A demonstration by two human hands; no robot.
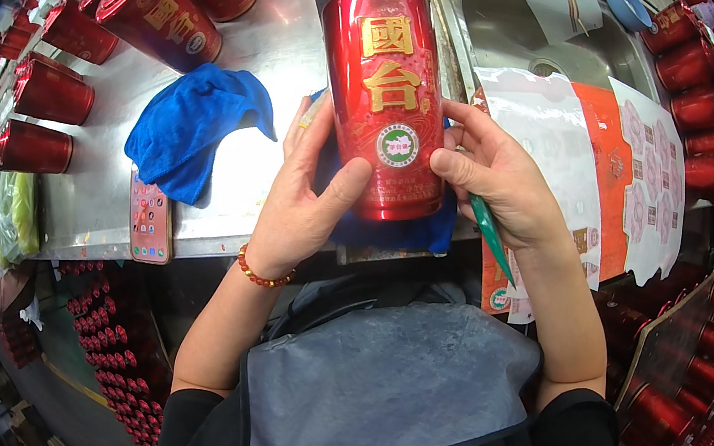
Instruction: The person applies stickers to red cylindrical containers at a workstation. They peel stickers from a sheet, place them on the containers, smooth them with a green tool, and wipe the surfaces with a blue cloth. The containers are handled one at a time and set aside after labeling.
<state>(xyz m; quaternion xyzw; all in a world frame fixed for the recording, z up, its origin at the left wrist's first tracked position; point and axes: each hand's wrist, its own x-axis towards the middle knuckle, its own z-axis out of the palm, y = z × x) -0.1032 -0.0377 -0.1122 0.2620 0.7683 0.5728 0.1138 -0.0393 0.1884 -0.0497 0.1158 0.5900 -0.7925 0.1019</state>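
Note:
Over the near edge of the table I hold a large glossy red bottle (381,121) with raised gold characters and a round white and green label, its neck pointing away from me. My left hand (312,184) is wrapped about its lower left side, the thumb on the front. On the right side, the thumb and fingers of my right hand (498,175) press against the bottle near its base. A slim green pointed tool (492,234), perhaps tweezers, is tucked in that same hand. Beneath the bottle lies a blue cloth (405,238), partly hidden.
A crumpled blue towel (196,125) and a phone (151,220) lie on the metal table (261,33) at left. Several red bottles (162,14) stand beyond them. To the right are printed sticker sheets (543,149) and a sink (514,34); racks of red bottles (660,416) flank me.

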